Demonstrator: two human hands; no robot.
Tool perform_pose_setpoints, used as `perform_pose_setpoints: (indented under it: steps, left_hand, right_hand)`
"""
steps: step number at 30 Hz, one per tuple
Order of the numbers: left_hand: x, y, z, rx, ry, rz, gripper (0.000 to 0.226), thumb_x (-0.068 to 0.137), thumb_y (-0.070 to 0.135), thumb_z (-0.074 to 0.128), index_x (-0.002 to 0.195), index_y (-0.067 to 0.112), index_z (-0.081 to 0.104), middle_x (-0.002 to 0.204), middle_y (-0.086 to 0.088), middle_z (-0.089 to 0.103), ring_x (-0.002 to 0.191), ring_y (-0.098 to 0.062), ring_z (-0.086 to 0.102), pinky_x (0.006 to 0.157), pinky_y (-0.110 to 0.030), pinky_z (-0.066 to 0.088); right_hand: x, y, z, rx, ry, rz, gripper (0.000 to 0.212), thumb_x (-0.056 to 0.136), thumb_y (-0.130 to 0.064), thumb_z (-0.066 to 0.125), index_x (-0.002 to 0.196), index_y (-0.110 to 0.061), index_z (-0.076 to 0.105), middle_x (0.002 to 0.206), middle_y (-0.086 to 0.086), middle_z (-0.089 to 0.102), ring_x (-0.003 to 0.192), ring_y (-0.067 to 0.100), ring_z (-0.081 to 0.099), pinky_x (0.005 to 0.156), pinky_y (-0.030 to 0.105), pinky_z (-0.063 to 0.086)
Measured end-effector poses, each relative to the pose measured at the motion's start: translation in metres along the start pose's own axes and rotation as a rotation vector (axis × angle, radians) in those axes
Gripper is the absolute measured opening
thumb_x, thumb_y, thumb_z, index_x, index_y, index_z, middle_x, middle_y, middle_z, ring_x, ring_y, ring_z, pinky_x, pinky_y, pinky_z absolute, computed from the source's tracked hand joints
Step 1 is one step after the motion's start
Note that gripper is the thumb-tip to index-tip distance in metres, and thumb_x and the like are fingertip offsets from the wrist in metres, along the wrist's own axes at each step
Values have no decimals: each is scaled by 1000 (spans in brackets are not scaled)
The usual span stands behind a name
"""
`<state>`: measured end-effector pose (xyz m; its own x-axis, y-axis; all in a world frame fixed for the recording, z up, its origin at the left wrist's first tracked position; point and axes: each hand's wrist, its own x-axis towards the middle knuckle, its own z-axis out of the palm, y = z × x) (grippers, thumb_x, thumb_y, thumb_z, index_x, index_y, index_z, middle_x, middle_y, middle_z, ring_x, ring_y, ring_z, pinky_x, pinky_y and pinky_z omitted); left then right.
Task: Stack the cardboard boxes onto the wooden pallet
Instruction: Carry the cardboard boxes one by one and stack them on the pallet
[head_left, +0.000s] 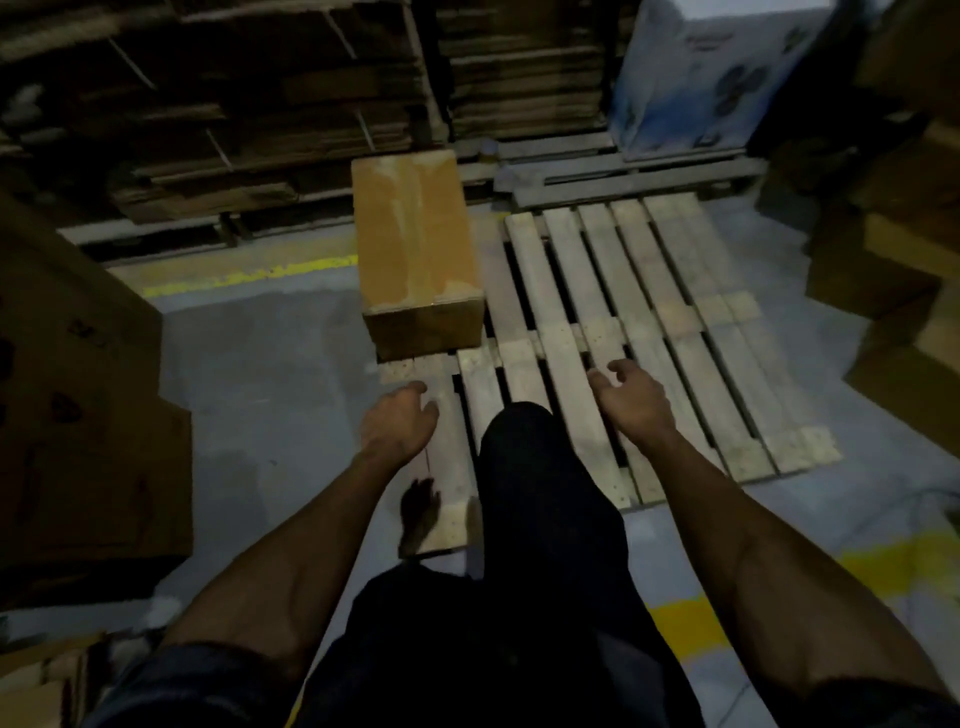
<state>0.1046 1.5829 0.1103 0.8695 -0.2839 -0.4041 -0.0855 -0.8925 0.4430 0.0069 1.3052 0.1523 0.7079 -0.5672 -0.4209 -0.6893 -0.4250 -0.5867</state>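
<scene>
My hands hold nothing. The left hand (397, 423) hangs with its fingers loosely bent, palm down, over the near left slats of the pallet (670, 312); the right hand (631, 397) is slack too, its fingers curled a little around empty air above the middle slats. My dark trouser leg (530, 478) steps forward between them.

The one box (418, 249) on the pallet sits on its far left corner, straight ahead of my left hand and well beyond it. Its long axis runs away from me, along the slats, so I see its short end face and its taped top. My left hand lines up with that near end; my right hand lies off to the box's right, over bare wood.

That bare wood is what counts. The whole run of slats to the right of the box stands free, so I judge the next box belongs just beside this one, laid the same way, long side against long side. More cartons (78, 415) stand dim at my left and others (893, 249) at my right, both off the pallet; I cannot tell which is to be fetched.
</scene>
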Motion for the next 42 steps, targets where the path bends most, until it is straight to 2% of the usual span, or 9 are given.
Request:
perform_pose_setpoints:
  steps: [7,10,17,25,32,42]
  left_hand:
    - [-54,94,22,51,-61,215,45,101,35,44,140,13,51,138,-14,57,122,-34,55,97,-38,47]
    - [-70,140,45,88,-102,273,47,101,34,45,142,12,48,140,-12,55,126,-32,52,100,-37,46]
    - [-108,278,150,168,-242,382,49,102,35,45,145,11,45,142,-11,53,130,-30,49,104,-37,42]
    - [-143,449,232,163,-253,490,49,100,35,48,143,13,47,143,-10,53,130,-29,49,105,-37,40]
    - [-117,582,291,142,-283,591,46,101,34,49,141,11,49,141,-11,54,129,-28,50,104,-36,41]
    - [8,775,387,119,-332,562,47,101,33,48,142,10,47,145,-11,51,132,-29,47,109,-36,37]
  right_hand:
    - [-76,73,-59,50,51,117,62,97,-51,54,146,-14,45,144,14,53,129,33,51,103,38,43]
    - [-94,109,-81,57,65,177,61,97,-50,55,145,-15,46,141,15,55,128,35,52,100,40,45]
    - [-110,239,-165,100,129,272,64,95,-54,55,147,-17,44,143,14,53,130,35,50,104,45,45]
    - [-115,362,-297,70,165,325,64,97,-53,53,148,-16,41,144,13,51,131,34,49,102,44,45]
    - [-62,425,-390,79,226,357,63,97,-51,54,148,-17,41,145,13,50,132,35,47,103,45,45]
    - [118,502,-538,36,191,368,66,97,-58,51,149,-19,40,146,13,49,130,35,49,103,48,45]
